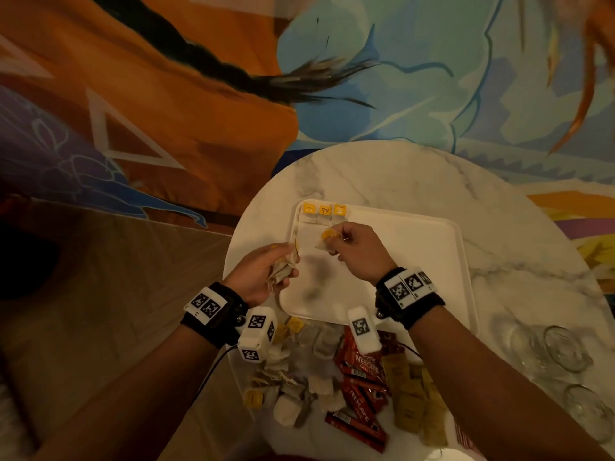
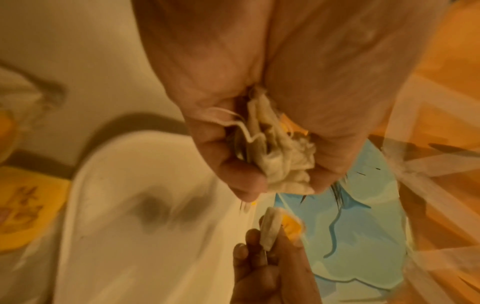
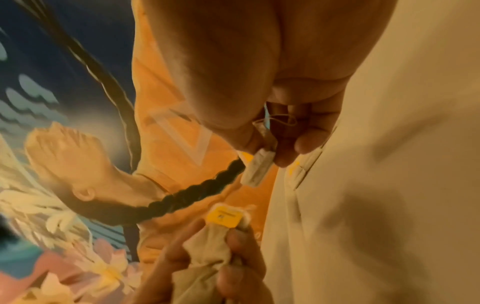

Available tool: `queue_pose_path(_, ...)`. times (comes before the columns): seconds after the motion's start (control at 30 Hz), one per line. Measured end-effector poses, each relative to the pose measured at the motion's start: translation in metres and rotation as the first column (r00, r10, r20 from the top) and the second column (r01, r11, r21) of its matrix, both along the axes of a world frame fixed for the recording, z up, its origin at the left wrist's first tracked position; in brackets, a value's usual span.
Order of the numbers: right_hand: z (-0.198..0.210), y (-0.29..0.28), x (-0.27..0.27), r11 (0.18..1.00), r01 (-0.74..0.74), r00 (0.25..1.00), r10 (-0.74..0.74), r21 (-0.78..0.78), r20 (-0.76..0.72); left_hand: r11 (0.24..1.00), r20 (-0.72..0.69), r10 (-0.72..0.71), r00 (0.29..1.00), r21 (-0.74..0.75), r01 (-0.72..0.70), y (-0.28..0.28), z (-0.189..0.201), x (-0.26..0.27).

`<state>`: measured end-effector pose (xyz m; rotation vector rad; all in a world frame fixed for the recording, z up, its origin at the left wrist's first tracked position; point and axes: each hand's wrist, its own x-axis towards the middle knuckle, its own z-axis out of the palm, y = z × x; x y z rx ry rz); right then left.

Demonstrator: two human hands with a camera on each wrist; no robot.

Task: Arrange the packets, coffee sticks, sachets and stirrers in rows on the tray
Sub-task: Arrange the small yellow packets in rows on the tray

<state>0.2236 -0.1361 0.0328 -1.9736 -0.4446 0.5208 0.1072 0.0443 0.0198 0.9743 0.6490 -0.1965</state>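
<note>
Both hands [image 1: 263,271] [image 1: 357,252] raised — fingers curled, pinching

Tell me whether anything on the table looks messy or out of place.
The tray holds only three tea bags in a neat row; the rest, red coffee sticks included, lie jumbled on the table's near edge.
</note>
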Motion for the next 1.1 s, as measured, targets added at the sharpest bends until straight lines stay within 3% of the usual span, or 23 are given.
queue_pose_path(0.23, -0.028, 0.048, 0.034, 0.969, 0.004, 0.983, 0.042, -0.248, 0.179, 0.998, 0.012, 0.065, 0.998, -0.011, -0.065, 0.008, -0.006, 0.000)
queue_pose_path(0.5, -0.041, 0.073, 0.039, 0.938, 0.012, 0.971, 0.072, -0.347, 0.228, 0.993, -0.018, 0.113, 0.993, -0.035, -0.113, 0.015, -0.016, 0.002)
queue_pose_path(0.73, -0.036, 0.073, 0.041, 0.873, 0.037, 0.963, 0.099, -0.487, 0.252, 0.981, -0.066, 0.122, 0.990, -0.145, -0.130, 0.015, -0.017, 0.004)
queue_pose_path(0.87, -0.029, 0.068, 0.036, 0.895, 0.084, 0.961, 0.043, -0.439, 0.273, 0.989, -0.051, 0.099, 0.994, -0.102, -0.104, 0.011, -0.012, 0.006)
queue_pose_path(0.97, -0.022, 0.063, 0.027, 0.961, 0.017, 0.962, 0.059, -0.275, 0.268, 0.994, -0.036, 0.109, 0.993, -0.017, -0.110, 0.006, -0.010, 0.007)
queue_pose_path(1.1, -0.007, 0.051, 0.008, 0.994, -0.080, 0.996, 0.082, -0.076, 0.030, 0.992, 0.010, 0.095, 0.995, 0.082, -0.095, 0.003, -0.011, 0.011)
